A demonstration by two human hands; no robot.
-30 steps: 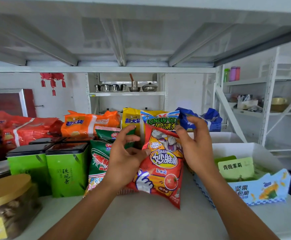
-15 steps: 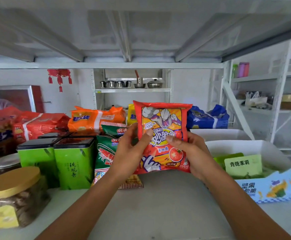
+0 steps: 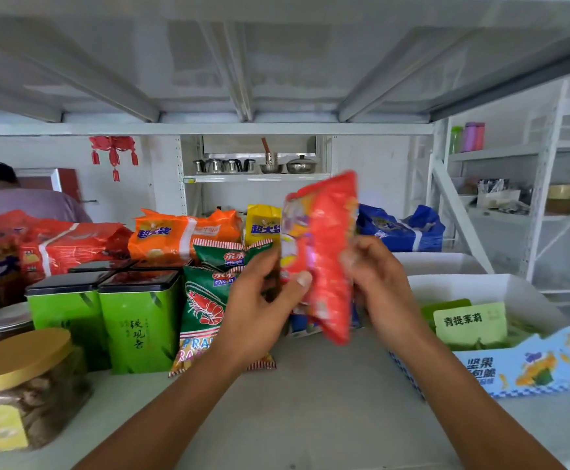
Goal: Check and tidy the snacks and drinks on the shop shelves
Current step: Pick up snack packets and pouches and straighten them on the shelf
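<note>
A red snack bag (image 3: pixel 327 252) is held upright above the grey shelf (image 3: pixel 310 401), blurred and turned so its edge and red back face me. My left hand (image 3: pixel 263 307) holds its left side, thumb pressed on the bag. My right hand (image 3: pixel 382 286) grips its right side. Green prawn cracker bags (image 3: pixel 202 300) stand just left of my left hand. Behind are orange (image 3: pixel 182 232), yellow (image 3: pixel 260 225) and blue (image 3: pixel 399 228) snack bags.
Two green tea tins (image 3: pixel 137 320) and a jar with a gold lid (image 3: pixel 19 385) stand at the left. A white and blue display box (image 3: pixel 521 364) with green packets sits at the right. Red bags (image 3: pixel 56 245) lie far left. A person (image 3: pixel 22 198) is behind the shelf.
The red bag has been twisted from facing me to nearly edge-on, its back showing. Both hands stayed on it. A person has come into view at the back left.
</note>
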